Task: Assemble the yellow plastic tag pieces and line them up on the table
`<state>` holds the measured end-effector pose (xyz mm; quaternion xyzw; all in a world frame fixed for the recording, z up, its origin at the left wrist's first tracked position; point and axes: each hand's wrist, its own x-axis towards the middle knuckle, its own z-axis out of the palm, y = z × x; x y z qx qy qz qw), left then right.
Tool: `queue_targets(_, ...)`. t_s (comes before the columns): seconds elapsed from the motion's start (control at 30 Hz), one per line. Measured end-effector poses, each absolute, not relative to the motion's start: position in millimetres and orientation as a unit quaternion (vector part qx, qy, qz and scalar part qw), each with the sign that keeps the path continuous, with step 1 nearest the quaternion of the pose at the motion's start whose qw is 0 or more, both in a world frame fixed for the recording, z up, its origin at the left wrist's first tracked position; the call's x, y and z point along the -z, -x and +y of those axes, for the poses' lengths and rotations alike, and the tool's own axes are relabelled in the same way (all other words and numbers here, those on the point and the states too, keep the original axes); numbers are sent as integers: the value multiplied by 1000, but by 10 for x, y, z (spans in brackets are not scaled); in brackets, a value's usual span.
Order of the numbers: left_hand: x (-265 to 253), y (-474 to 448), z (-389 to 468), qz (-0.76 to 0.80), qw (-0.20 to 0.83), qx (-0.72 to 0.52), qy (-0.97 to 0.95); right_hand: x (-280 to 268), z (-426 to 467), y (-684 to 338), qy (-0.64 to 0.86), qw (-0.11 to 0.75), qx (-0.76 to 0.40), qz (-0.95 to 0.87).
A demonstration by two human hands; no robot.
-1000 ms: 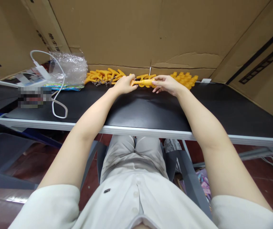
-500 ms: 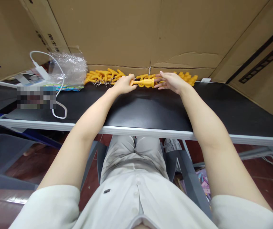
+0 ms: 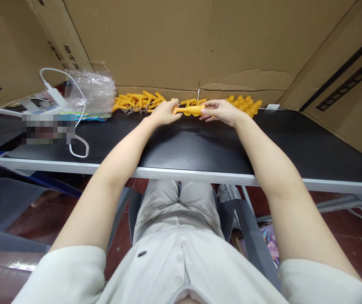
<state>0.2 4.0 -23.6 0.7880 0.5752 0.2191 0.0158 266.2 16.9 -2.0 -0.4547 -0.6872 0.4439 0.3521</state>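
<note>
My left hand point(image 3: 165, 112) is closed around one end of a yellow plastic threaded piece point(image 3: 181, 110), which lies level and points right. A ribbed yellow sleeve point(image 3: 196, 110) sits on the piece's right end. The fingers of my right hand point(image 3: 223, 112) are closed on the sleeve's right end; its fingertips are partly hidden. Left of my hands lies a pile of yellow forked plastic parts point(image 3: 136, 100), with small metal springs or chains point(image 3: 136, 111) in front. Behind the held piece are more yellow parts point(image 3: 193, 102). Several yellow knobbed parts point(image 3: 246, 104) stand to the right.
Clear plastic wrap point(image 3: 90, 90) and a white cable point(image 3: 81, 95) with a plug lie at the left, beside a blurred-out patch. A cardboard wall point(image 3: 168, 46) rises behind the black tabletop point(image 3: 196, 147), whose front edge is a pale metal rail point(image 3: 196, 174).
My right hand has moved slightly left, and its spread fingers have closed on the end of the ribbed sleeve. My left hand keeps its place and grip.
</note>
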Motion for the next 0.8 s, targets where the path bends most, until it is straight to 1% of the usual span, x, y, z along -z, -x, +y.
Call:
queue_targets(0.3,182,-44,-45,586,21,-209,-782,-4,119,-2599,465,358,-440,-680)
queue_targets(0.4,168,-44,-72,582,34,-228,-780,10,141,-2574,454,387,-449,-665)
queue_targets(0.5,184,35,-18,558,37,-302,-772,32,211,-2565,426,442,-435,-659)
queue_targets(0.57,206,127,53,562,34,-342,-752,46,279,-2561,412,471,-396,-672)
queue_targets(0.67,249,277,158,596,24,-358,-718,47,393,-2514,409,484,-289,-718)
queue_targets(0.73,282,358,202,617,15,-352,-704,31,473,-2445,418,462,-191,-758)
queue_targets(0.8,315,420,231,634,9,-339,-695,12,549,-2349,427,393,-73,-811)
